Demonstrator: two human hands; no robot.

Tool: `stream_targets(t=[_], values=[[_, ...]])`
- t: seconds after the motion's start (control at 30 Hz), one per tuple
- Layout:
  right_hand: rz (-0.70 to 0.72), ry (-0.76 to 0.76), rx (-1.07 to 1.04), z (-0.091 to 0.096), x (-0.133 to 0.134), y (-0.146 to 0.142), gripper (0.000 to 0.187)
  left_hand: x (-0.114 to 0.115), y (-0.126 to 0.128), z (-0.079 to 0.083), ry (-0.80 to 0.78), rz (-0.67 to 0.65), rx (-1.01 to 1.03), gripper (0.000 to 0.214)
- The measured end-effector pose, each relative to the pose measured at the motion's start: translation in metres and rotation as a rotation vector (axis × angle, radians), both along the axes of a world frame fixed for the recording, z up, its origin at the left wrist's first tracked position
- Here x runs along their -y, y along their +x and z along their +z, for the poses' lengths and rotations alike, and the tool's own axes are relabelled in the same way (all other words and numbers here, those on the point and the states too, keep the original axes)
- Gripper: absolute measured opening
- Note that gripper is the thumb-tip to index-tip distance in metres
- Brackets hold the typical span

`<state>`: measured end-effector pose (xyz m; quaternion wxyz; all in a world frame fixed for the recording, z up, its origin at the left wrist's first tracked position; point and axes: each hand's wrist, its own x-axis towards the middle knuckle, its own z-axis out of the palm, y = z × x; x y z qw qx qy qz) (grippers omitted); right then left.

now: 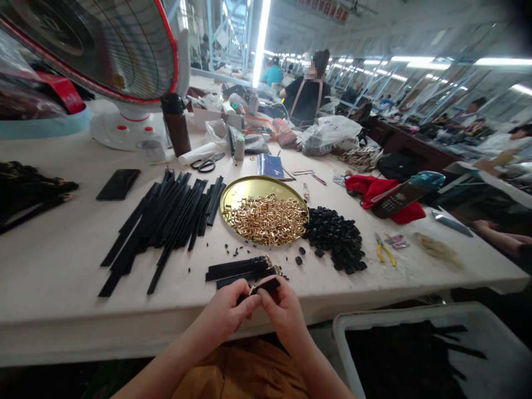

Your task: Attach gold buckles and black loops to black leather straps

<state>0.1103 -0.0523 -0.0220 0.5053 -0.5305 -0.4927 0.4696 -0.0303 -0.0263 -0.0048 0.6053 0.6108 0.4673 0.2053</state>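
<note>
Both hands meet at the table's front edge. My left hand (239,299) pinches a gold buckle on a black strap (269,285). The strap's other end lies between the thumb and fingers of my right hand (285,305). Just beyond them rests a small stack of black straps with gold buckles (239,270). Behind that, a round gold tray (236,191) holds a heap of small gold metal pieces (270,219). A pile of black loops (334,238) sits to its right, and loose black straps (166,221) fan out to its left.
Scissors (208,163), a phone (118,184), a bottle (177,124) and a fan (137,50) stand or lie at the back left. Yellow-handled pliers (385,252) and a red cloth (405,210) lie right. A white bin (341,327) of black pieces is below right. Another person (307,94) is beyond.
</note>
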Motion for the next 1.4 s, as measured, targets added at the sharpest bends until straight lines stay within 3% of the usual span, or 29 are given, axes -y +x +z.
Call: stream_targets(t=[0.1,0.17,0.3,0.43,0.57,0.63,0.7,0.73,0.8,0.9,1.03,1.17,1.27,1.33,1.4], values=[[-0.096,0.172,0.271,-0.003,-0.003,0.003,0.002,-0.004,0.001,0.005,0.079,-0.018,-0.081,0.03],[-0.104,0.184,0.338,-0.004,-0.007,0.007,0.002,-0.007,0.002,0.009,0.103,-0.043,-0.105,0.025],[-0.027,0.068,0.312,-0.006,-0.016,0.012,0.001,-0.014,0.003,0.009,0.107,-0.08,-0.11,0.022],[0.014,0.163,0.28,-0.001,-0.013,0.012,0.007,-0.024,0.007,-0.002,0.015,-0.038,-0.092,0.029],[0.156,0.129,0.323,0.009,-0.018,0.035,0.016,-0.028,0.01,-0.01,-0.004,0.009,-0.019,0.029],[0.039,0.11,0.437,0.007,-0.033,0.06,0.017,-0.027,0.012,-0.011,0.005,-0.033,-0.012,0.033],[-0.196,0.091,0.675,-0.002,-0.053,0.088,0.015,-0.024,0.014,-0.012,0.001,-0.06,-0.034,0.032],[-0.234,0.086,0.79,-0.008,-0.064,0.1,0.011,-0.023,0.015,-0.012,-0.008,-0.052,-0.043,0.032],[-0.204,0.016,0.957,-0.019,-0.084,0.118,0.005,-0.02,0.016,-0.012,-0.021,-0.017,-0.047,0.033],[-0.199,-0.022,0.998,-0.031,-0.102,0.127,0.009,-0.016,0.015,-0.01,-0.011,0.011,-0.026,0.033],[-0.209,-0.011,0.898,-0.03,-0.105,0.131,0.012,-0.009,0.012,-0.004,-0.002,0.033,0.0,0.032],[-0.19,-0.003,0.734,-0.019,-0.09,0.131,0.021,-0.004,0.012,-0.002,0.033,0.057,0.027,0.03],[-0.148,-0.061,0.243,-0.006,-0.067,0.109,0.033,-0.002,0.015,-0.001,0.051,0.085,0.047,0.029],[-0.116,-0.144,-0.234,0.004,-0.05,0.085,0.033,-0.002,0.019,0.001,0.073,0.112,0.071,0.029],[-0.082,-0.222,-0.52,0.012,-0.034,0.058,0.031,-0.002,0.023,0.004,0.129,0.141,0.086,0.029]])
